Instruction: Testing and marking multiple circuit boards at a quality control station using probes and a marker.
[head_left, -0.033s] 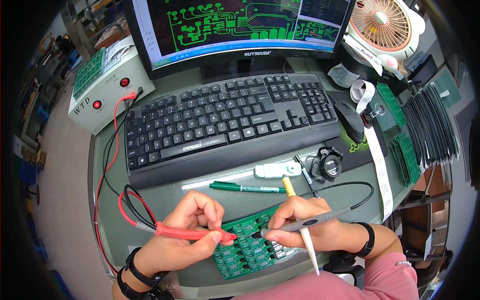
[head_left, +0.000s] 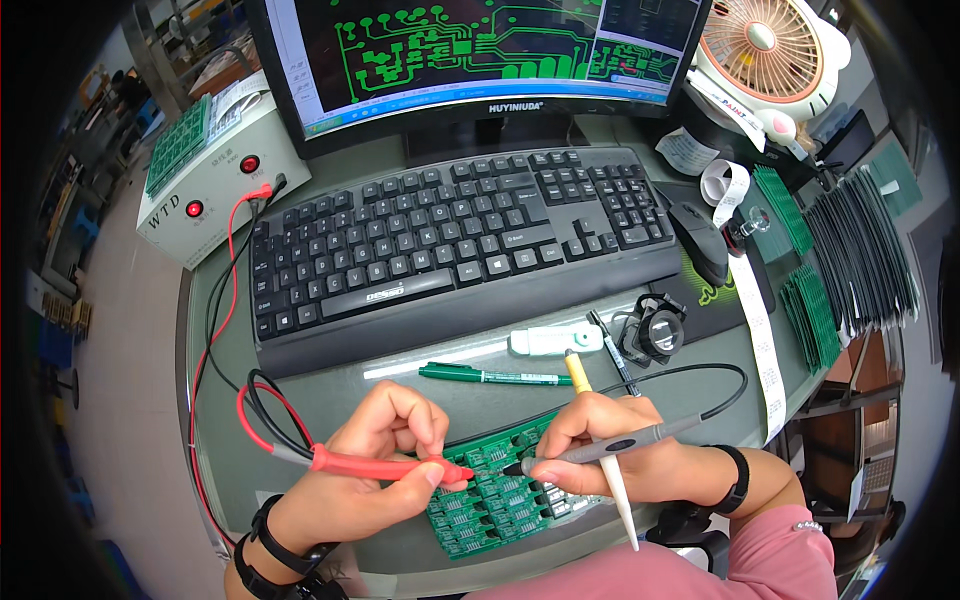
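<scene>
My left hand is closed around a red test probe, its tip pointing right. My right hand grips a grey and black test probe, pointing left. A slim pen-like stick with a yellow upper part and a white tapered end is also held across my right hand. Both probe tips meet close together over a green circuit board panel with rows of small components. Exact contact of the tips is too small to tell. My hands cover part of the panel.
Behind the panel lie a green marker, a white-green case, a dark pen and a loupe. Beyond are a keyboard, mouse and monitor. Probe cables reach a white box; green boards stand right.
</scene>
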